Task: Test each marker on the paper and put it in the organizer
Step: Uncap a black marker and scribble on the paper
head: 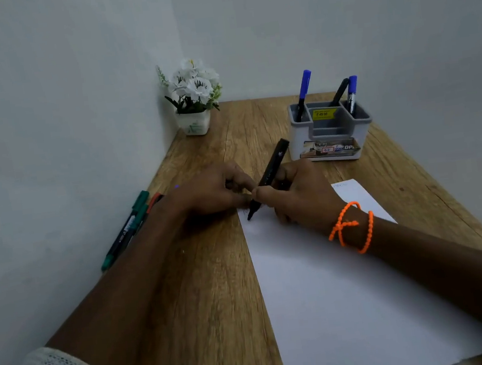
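My right hand (298, 196) grips a black marker (269, 176), uncapped, with its tip touching the top left corner of the white paper (351, 289). My left hand (210, 190) lies beside it at the paper's corner, fingers curled, fingertips close to the marker; whether it holds the cap is hidden. The grey organizer (330, 133) stands behind the hands and holds two blue markers (304, 91) and a black one (339, 91). Several markers, green (127, 225) and red (154, 200), lie along the wall at the left.
A white pot of white flowers (192, 97) stands in the far corner of the wooden table (210, 291). Walls close off the left and back sides. The table's right edge runs diagonally past the organizer.
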